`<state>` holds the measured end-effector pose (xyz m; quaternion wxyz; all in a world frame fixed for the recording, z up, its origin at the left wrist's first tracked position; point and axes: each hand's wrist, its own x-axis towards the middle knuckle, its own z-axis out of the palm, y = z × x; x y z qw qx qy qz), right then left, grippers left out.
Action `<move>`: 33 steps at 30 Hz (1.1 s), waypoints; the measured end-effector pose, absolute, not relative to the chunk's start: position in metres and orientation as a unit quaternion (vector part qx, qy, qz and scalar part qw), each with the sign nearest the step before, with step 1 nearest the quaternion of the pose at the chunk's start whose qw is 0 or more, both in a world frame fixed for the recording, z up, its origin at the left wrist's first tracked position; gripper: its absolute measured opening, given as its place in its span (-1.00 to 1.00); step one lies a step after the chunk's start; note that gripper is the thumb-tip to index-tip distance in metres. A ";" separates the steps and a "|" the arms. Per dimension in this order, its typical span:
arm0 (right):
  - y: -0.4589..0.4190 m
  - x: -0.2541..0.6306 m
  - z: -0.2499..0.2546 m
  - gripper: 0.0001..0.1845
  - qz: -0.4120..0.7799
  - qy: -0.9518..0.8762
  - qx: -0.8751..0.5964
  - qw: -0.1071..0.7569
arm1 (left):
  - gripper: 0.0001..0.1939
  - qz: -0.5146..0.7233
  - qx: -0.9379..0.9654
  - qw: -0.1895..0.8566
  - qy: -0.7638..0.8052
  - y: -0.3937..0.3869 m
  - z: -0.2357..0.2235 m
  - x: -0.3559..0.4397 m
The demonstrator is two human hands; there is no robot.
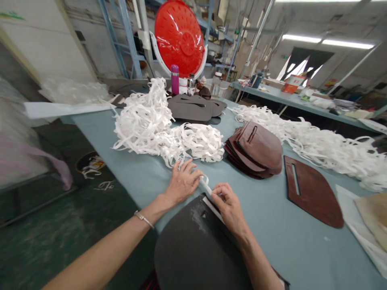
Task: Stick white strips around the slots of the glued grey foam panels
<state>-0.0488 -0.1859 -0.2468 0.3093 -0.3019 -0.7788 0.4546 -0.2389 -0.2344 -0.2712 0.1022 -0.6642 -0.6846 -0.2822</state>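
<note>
A white strip (206,185) is pinched between the thumb and fingers of my right hand (229,204), at the far edge of a black curved panel (193,249). The strip's free end curls beside my left hand (183,182). That hand reaches palm down over the front of a tangled heap of white strips (148,127), its fingers bent and apart. Whether its thumb touches the strip is hard to see. Along the panel's straight edge runs a white band (213,209), partly covered by my right hand. The panel has a small slot and whitish smudges.
A stack of brown slotted panels (256,147) and a single brown panel (313,191) lie to the right. Behind are grey panels (193,108), a purple bottle (175,79) and a red basket (179,38). More white strips (320,139) line the table's (266,225) far right edge.
</note>
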 end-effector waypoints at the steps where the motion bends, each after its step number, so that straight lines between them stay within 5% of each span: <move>1: -0.189 -0.043 -0.248 -0.82 0.486 -0.761 -0.296 0.313 | -0.79 -0.293 -0.675 0.081 -0.673 -0.236 -0.269 -0.238; 6: -0.193 -0.042 -0.256 -0.77 0.640 -0.596 -0.317 0.367 | -0.91 -0.442 -0.663 -0.127 -0.590 -0.243 -0.252 -0.234; 12: -0.206 -0.048 -0.252 -0.77 0.655 -0.586 -0.320 0.355 | -0.77 -0.620 -0.355 -0.529 -0.458 -0.240 -0.238 -0.206; 18: -0.204 -0.049 -0.243 -0.75 0.649 -0.490 -0.338 0.474 | -0.67 -0.609 -0.257 -0.643 -0.386 -0.248 -0.234 -0.177; 20: -0.202 -0.049 -0.238 -0.75 0.676 -0.430 -0.309 0.513 | -0.63 -0.574 -0.280 -0.623 -0.452 -0.248 -0.237 -0.170; 26: -0.217 -0.017 -0.216 -0.73 0.686 -0.367 -0.271 0.567 | -0.80 -0.592 -0.261 -0.350 -0.677 -0.222 -0.259 -0.200; 33: -0.226 0.030 -0.222 -0.70 0.684 -0.451 -0.391 0.420 | -0.64 -0.523 -0.353 -0.112 -0.768 -0.230 -0.231 -0.257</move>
